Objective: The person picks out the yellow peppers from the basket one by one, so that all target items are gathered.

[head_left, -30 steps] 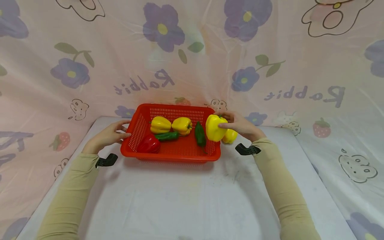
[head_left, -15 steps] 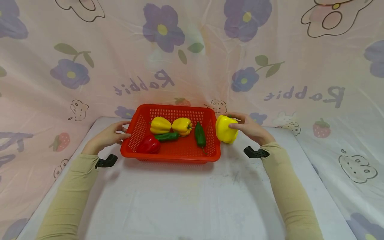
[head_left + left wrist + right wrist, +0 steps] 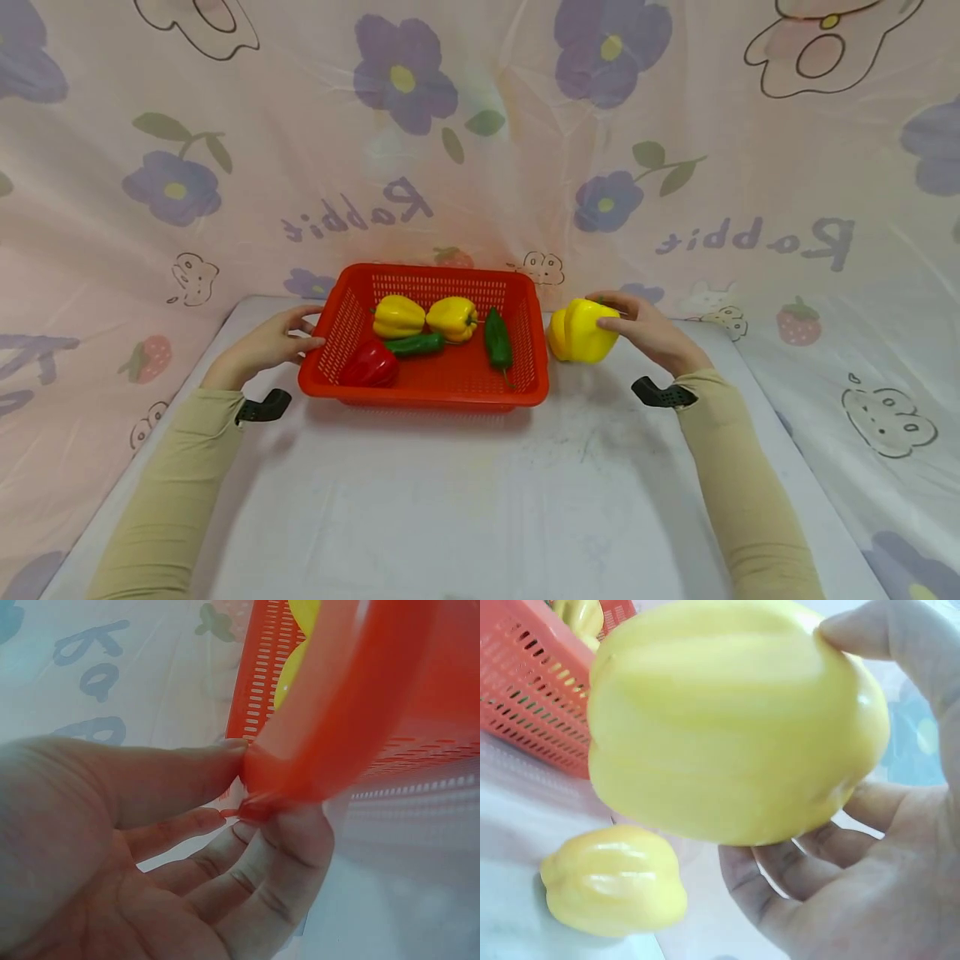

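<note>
Nearest, two tan sleeves (image 3: 161, 492) reach over the white tabletop (image 3: 450, 492). The left hand (image 3: 262, 346) pinches the rim of the red basket (image 3: 420, 398) at its left side, thumb on one face and fingers on the other. Beyond the basket's right end, the right hand (image 3: 652, 332) grasps a yellow bell pepper (image 3: 735, 727) between thumb and fingers, the pepper on the hand's basket side; a second yellow pepper (image 3: 615, 881) lies just beside the basket. Inside, a red pepper (image 3: 369, 364) sits frontmost, two green peppers (image 3: 497, 340) farther in, two yellow peppers (image 3: 399, 317) behind, then the printed curtain (image 3: 487, 200).
</note>
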`<state>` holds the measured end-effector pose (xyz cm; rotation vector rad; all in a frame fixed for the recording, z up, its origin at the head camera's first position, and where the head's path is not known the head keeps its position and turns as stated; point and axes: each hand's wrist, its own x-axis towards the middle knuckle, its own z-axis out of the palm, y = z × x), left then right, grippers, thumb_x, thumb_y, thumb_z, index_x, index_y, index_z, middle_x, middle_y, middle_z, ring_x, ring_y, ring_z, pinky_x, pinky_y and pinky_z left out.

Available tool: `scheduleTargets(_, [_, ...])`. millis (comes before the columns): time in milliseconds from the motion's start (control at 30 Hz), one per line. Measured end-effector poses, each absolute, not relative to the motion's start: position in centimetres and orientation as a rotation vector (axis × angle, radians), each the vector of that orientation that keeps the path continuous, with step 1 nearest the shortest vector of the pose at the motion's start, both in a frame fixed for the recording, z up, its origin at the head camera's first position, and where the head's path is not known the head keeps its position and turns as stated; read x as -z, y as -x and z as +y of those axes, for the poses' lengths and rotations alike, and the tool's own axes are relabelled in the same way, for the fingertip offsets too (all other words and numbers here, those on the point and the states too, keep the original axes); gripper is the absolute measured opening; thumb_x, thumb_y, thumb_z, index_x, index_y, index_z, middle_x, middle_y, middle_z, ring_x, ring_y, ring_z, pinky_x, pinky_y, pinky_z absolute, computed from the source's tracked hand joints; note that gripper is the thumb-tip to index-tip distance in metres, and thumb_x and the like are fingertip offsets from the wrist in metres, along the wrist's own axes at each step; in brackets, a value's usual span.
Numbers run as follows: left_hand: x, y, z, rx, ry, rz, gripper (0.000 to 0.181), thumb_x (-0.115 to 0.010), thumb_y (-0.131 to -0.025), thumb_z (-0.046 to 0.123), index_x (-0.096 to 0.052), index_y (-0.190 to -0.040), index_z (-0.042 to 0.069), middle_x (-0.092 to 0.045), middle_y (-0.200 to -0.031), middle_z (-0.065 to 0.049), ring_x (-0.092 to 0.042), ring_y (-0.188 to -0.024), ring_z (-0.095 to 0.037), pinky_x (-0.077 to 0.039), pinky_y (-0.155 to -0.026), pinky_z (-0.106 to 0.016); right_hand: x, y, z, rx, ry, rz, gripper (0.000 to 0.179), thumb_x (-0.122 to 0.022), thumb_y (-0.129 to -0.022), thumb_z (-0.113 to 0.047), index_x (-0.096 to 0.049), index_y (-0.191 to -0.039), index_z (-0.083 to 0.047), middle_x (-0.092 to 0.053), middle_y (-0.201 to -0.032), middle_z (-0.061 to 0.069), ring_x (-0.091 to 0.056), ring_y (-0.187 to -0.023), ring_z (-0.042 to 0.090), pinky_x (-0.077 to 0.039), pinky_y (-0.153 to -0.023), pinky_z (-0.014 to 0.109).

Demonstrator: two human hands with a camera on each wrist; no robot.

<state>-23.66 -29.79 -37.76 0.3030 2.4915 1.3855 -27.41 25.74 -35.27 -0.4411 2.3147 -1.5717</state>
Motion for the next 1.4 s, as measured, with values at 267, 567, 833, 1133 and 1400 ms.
scheduleTargets(267, [38.0,23.8,-29.9,-1.399,-0.303,2.486,0.062,-0.057,-0.095,0.003,-0.023,-0.146,-0.006,-0.045,-0.112,-0.029,-0.064,-0.084,-0.027,-0.057,-0.072,-0.038,36.2,27.1,27.6,1.585,0.391,2.324,0.054,-0.06,-0.096,-0.025,-0.038,-0.14,-0.001,-0.041,-0.136,0.015,-0.043,-0.117,0.027,-0.029,-0.107,0.044])
scheduleTargets(567, [38.1,23.9,-30.1,-1.41,-0.297,2.476,0.064,-0.059,-0.094,0.004,-0.024,-0.147,-0.004,-0.047,-0.112,-0.029,-0.064,-0.084,-0.028,-0.057,-0.072,-0.039,37.4,27.0,29.7,1.569,0.301,2.37,0.059,-0.058,-0.097,-0.028,-0.033,-0.143,-0.001,-0.04,-0.139,0.016,-0.043,-0.116,0.025,-0.033,-0.104,0.039])
scheduleTargets(833, [38.0,24.0,-30.2,-1.406,-0.277,2.471,0.064,-0.059,-0.095,0.006,-0.024,-0.148,-0.002,-0.047,-0.114,-0.028,-0.064,-0.086,-0.029,-0.057,-0.072,-0.039,38.2,27.4,31.0,1.549,0.276,2.393,0.067,-0.058,-0.097,-0.031,-0.028,-0.146,0.002,-0.039,-0.138,0.019,-0.044,-0.115,0.028,-0.034,-0.106,0.04])
scheduleTargets(1133, [37.9,23.8,-30.2,-1.405,-0.258,2.465,0.064,-0.058,-0.095,0.007,-0.023,-0.148,-0.001,-0.045,-0.116,-0.028,-0.063,-0.088,-0.029,-0.057,-0.074,-0.04,39.5,28.1,31.9,1.559,0.237,2.376,0.072,-0.059,-0.096,-0.034,-0.024,-0.147,0.003,-0.034,-0.142,0.02,-0.041,-0.118,0.03,-0.034,-0.106,0.041])
scheduleTargets(1400, [37.7,23.8,-30.0,-1.412,-0.271,2.458,0.065,-0.058,-0.095,0.006,-0.022,-0.148,-0.003,-0.046,-0.116,-0.029,-0.063,-0.087,-0.029,-0.057,-0.073,-0.039,40.8,29.0,32.6,1.561,0.23,2.352,0.071,-0.059,-0.096,-0.032,-0.024,-0.145,0.006,-0.035,-0.141,0.022,-0.046,-0.115,0.026,-0.035,-0.105,0.044])
